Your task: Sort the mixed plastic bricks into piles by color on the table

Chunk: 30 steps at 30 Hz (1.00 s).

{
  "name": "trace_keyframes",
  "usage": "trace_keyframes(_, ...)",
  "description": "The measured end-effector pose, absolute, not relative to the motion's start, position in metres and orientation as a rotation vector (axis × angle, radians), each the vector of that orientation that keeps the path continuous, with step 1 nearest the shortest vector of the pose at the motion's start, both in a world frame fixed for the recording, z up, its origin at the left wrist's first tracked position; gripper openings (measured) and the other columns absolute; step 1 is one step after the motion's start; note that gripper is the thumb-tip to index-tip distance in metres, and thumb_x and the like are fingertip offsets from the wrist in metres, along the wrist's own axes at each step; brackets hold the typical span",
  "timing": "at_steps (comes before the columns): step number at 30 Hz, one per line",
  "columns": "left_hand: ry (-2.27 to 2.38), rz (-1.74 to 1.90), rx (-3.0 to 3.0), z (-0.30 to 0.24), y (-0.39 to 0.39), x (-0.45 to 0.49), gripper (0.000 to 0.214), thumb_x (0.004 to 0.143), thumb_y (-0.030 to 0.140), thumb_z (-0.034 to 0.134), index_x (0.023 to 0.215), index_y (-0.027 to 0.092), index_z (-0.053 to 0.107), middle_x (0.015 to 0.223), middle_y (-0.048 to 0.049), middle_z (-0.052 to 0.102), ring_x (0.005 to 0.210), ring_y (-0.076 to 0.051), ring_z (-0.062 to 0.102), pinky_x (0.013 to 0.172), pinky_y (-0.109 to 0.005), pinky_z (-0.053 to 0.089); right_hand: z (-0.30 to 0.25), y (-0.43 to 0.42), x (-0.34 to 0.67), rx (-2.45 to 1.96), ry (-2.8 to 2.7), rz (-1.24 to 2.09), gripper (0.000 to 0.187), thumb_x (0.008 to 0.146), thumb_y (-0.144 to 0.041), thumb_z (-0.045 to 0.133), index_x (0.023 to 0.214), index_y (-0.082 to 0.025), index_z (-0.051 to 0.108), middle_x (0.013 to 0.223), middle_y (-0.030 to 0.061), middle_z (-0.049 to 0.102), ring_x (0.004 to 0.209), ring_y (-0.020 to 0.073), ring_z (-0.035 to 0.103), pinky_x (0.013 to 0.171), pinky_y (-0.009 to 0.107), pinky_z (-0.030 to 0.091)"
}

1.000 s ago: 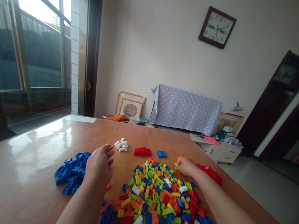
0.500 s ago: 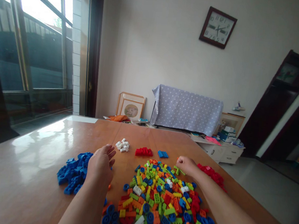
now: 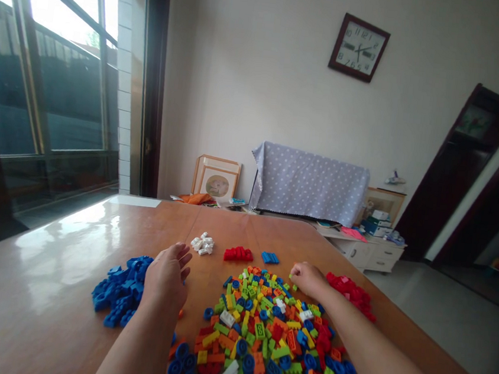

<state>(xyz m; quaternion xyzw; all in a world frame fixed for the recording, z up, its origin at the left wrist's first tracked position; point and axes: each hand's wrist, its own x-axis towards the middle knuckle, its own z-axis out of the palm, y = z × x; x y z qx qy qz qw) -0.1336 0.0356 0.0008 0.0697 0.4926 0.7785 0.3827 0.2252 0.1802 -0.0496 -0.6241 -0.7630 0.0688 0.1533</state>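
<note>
My left hand [image 3: 167, 276] hovers just right of a heap of blue toy bricks [image 3: 121, 292], its fingers loosely bent and apart, with nothing seen in them. At the far right edge of the big mixed pile of toy bricks [image 3: 256, 330], my right hand [image 3: 309, 278] has its fingers curled down around small green toy bricks [image 3: 295, 287]. Green shows at the fingertips, though most of what they grip is hidden. Just beyond the pile lie a row of red bricks [image 3: 238, 254] and a small blue group of bricks [image 3: 270, 257].
White bricks [image 3: 202, 243] form a small cluster beyond my left hand. A heap of red bricks [image 3: 352, 294] lies behind my right forearm. All rest on a glossy brown table [image 3: 44, 272]. Past its far edge stand a cloth-covered object [image 3: 310, 181] and a white cabinet [image 3: 371, 253].
My right hand has lowered slightly and closed over the green bricks that lay in view below it. My left hand has stayed nearly still. The whole view has shifted a little.
</note>
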Motion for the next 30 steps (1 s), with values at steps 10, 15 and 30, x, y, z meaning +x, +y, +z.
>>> trace_keyframes(10,1.247,1.989,0.164,0.002,0.035,-0.131,0.027,0.069,0.029,0.073,0.093,0.021,0.068,0.101,-0.0041,0.072,0.086,-0.017,0.068,0.064,-0.028,0.041,-0.048,0.170,0.247,-1.897,-2.122,0.292,0.010,0.068,-0.024,0.073,0.067,-0.019,0.064,0.068,0.0004,0.066,0.064,0.0138,0.054,0.057,0.024,0.027)
trace_keyframes(15,1.246,1.986,0.161,0.002,0.036,-0.133,0.026,0.068,0.029,0.073,0.092,0.020,0.068,0.100,-0.0034,0.071,0.084,-0.017,0.068,0.063,-0.027,0.041,-0.054,0.167,0.241,-1.923,-2.013,0.397,0.005,0.073,-0.022,0.067,0.073,-0.018,0.063,0.065,0.0002,0.064,0.059,0.0126,0.053,0.053,0.023,0.028)
trace_keyframes(30,1.203,2.031,0.108,0.002,0.032,-0.140,0.027,0.069,0.029,0.072,0.094,0.020,0.067,0.102,-0.0040,0.072,0.087,-0.017,0.067,0.063,-0.027,0.039,-0.053,0.181,0.211,-1.912,-2.029,0.459,0.015,0.056,-0.015,0.072,0.054,-0.019,0.058,0.046,-0.0038,0.052,0.047,0.0112,0.048,0.049,0.023,0.027)
